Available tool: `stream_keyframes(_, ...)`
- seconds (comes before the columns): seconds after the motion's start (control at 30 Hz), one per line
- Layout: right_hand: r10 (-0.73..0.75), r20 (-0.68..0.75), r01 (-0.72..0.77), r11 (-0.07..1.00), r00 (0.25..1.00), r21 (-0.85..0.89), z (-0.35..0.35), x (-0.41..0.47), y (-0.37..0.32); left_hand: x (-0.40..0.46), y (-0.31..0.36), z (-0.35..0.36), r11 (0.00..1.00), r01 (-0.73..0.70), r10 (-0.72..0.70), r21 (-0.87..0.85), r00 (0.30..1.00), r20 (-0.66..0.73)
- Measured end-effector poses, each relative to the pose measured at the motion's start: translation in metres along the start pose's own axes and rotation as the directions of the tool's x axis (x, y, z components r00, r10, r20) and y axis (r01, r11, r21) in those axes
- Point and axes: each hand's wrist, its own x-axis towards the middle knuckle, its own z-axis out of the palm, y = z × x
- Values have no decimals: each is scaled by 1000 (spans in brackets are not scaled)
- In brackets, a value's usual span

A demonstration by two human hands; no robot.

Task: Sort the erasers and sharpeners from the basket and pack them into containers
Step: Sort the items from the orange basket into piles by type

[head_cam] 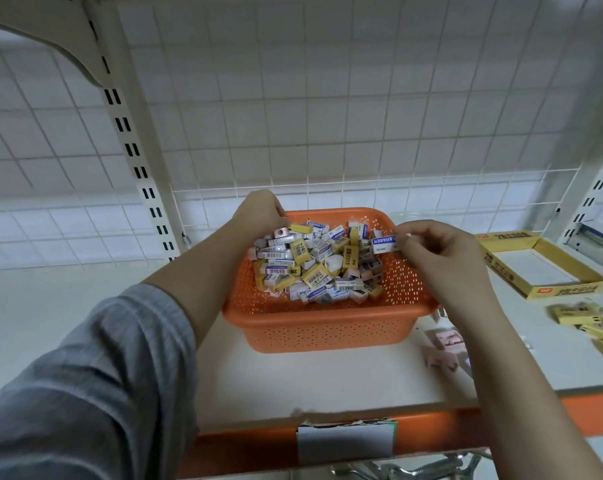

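Observation:
An orange perforated basket stands on the white shelf, holding a heap of erasers and sharpeners in yellow, white-and-blue and pink. My left hand grips the basket's far left rim, fingers curled over it. My right hand hovers over the basket's right side and pinches a white eraser with a blue sleeve. An open yellow cardboard box lies to the right with a white bottom showing.
Loose yellow erasers lie on the shelf at the right edge. Pink sharpeners sit just right of the basket's front corner. A wire grid backs the shelf, with slotted uprights on both sides. The shelf's orange front edge carries a torn label.

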Motion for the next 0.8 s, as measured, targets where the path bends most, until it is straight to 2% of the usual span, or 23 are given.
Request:
stream_keyframes(0.13,6,-5,-6,1000,1000,-4,-2,-1,-1,-11,7,-8,996,-25,20,-91,998,-59)
stream_keyframes(0.33,-26,-82,31,997,996,66,-12,-9,-4,-64,39,-23,948,-190,165,-256,979,-116)
stream_keyframes(0.63,-28,-183,69,973,983,219,-88,-13,2,-145,107,0,881,-249,155,-402,955,-253)
stream_keyframes(0.8,-35,-122,53,988,992,148,-145,-12,17,-177,157,32,851,-177,35,-495,959,-282)
